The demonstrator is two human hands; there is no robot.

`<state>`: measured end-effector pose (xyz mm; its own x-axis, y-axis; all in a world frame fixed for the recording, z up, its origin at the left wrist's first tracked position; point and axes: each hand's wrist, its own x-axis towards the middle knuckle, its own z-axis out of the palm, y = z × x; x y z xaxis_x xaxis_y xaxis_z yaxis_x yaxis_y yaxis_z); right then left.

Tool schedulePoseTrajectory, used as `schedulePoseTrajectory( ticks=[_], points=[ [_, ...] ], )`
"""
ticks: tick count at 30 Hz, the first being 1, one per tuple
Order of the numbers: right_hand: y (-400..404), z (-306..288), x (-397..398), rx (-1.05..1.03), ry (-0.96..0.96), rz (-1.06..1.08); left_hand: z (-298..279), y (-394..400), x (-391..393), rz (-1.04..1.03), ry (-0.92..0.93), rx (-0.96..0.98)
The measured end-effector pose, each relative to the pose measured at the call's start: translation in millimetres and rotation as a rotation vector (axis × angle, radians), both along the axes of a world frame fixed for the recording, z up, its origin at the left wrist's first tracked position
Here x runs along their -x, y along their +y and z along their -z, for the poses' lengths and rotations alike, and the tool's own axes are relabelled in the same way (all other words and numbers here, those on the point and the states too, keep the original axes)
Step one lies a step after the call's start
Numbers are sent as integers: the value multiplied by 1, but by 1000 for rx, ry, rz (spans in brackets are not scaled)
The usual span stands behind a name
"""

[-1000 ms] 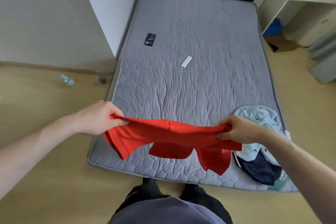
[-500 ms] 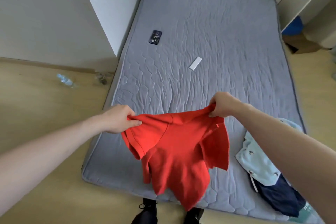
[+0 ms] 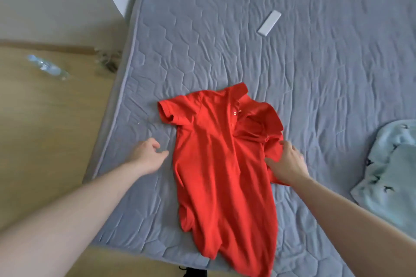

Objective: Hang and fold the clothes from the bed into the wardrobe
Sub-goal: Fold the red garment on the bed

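The red polo shirt [image 3: 220,164] lies rumpled near the bed's [image 3: 315,74] near edge, light and limp. The left hand [image 3: 148,155] hovers loose beside it; the right hand [image 3: 287,164] rests spread on its bunched sleeve. Shoulders look the best grip.

Both bare arms reach forward, hands apart.
Left hand [image 3: 148,155] has relaxed, loosely curled fingers and holds nothing; right hand [image 3: 287,163] is spread, fingers straight.
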<state>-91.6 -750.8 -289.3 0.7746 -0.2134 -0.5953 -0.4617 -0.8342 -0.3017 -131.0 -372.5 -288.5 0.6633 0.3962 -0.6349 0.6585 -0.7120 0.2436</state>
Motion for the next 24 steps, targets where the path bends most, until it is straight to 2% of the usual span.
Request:
schedulePoseTrajectory(
  ticks=[4, 7, 9, 11, 14, 16, 19, 22, 24],
  points=[
    [-16, 42, 75, -11, 194, 255, 49, -32, 85, -28, 326, 151],
    [-18, 67, 133, -82, 396, 315, 73, -58, 137, -118, 469, 262],
    [-16, 80, 166, -104, 470, 282, 83, -75, 162, -253, 462, 384],
    [-8, 86, 190, -98, 467, 218, 88, -90, 177, -339, 374, 418],
    [1, 88, 207, -56, 397, 208, 86, -100, 179, -410, 144, 322],
    [1, 86, 213, -19, 388, 231, 78, -97, 179, -427, 74, 239],
    [-4, 82, 218, -10, 481, 235, 65, -78, 188, -330, 121, 38],
    [-6, 75, 219, -15, 659, 108, 52, -54, 195, 104, 531, -64],
    [-5, 74, 210, -18, 664, 24, 51, -36, 184, 292, 678, -76]
  ],
)
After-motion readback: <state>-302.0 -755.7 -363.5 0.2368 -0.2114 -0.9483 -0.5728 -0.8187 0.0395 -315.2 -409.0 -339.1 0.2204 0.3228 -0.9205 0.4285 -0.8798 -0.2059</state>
